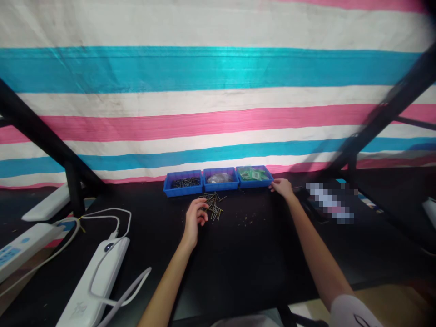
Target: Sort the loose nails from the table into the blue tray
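Three blue bins stand in a row at the back of the black table. The left bin (166, 186) holds dark screws, the middle bin (221, 185) small clear bags, and the right bin (255, 183) green packets. A loose pile of long screws (214, 208) lies in front of the left and middle bins. My left hand (197, 215) is at the pile's left edge, fingers apart and curved, holding nothing that I can see. My right hand (281, 186) touches the right bin's front right corner, its fingers pinched together there.
Small bits (247, 220) are scattered right of the pile. A white power bank (98, 277) with cables lies at the left, near a power strip (27, 245). A dark, partly pixelated object (311, 206) lies right of my right hand. Black frame bars slant at both sides.
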Available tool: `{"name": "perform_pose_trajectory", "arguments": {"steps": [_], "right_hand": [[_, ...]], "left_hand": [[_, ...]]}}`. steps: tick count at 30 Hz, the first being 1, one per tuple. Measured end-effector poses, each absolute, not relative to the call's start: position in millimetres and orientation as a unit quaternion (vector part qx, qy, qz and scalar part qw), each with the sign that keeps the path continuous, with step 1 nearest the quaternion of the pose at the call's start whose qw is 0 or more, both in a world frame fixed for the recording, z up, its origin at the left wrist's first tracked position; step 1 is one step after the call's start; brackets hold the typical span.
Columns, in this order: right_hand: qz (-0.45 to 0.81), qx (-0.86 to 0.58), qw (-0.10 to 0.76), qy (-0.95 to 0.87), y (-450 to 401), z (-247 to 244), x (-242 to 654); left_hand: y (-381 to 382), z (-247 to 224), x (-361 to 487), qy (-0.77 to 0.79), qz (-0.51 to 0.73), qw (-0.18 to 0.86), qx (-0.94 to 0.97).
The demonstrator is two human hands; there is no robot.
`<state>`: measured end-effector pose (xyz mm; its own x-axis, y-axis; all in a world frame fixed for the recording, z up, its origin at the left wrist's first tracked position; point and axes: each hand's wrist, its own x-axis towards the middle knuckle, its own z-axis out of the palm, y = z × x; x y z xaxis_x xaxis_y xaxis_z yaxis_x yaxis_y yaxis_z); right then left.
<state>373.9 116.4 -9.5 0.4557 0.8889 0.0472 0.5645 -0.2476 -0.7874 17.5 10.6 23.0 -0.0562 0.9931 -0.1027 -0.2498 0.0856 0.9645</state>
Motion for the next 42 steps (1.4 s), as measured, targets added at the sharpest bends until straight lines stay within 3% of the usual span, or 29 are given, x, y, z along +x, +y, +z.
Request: {"name": "perform_pose_trajectory", "arguments": {"steps": [8, 15, 23, 31, 42], "right_hand": [[0.112, -0.734, 0.462, -0.486, 72, -3, 328], [0.128, -0.543, 0.274, -0.783, 61, -1, 227], [0.086, -0.593, 0.291, -0.746, 57, -15, 221], [0.055, -0.545, 0.256, -0.796, 47, -12, 214], [0.171, -0.602, 0.336, -0.704, 41, -17, 207]], "left_hand": [[8, 22, 21, 0.465, 0.549, 0.562, 0.408], [5, 18, 27, 0.473, 0.533, 0.559, 0.424], [3, 20, 28, 0.468, 0.531, 0.552, 0.441], [1, 17, 29, 0.466, 0.527, 0.553, 0.448], [7, 11, 30, 0.491, 0.526, 0.52, 0.46]]}}
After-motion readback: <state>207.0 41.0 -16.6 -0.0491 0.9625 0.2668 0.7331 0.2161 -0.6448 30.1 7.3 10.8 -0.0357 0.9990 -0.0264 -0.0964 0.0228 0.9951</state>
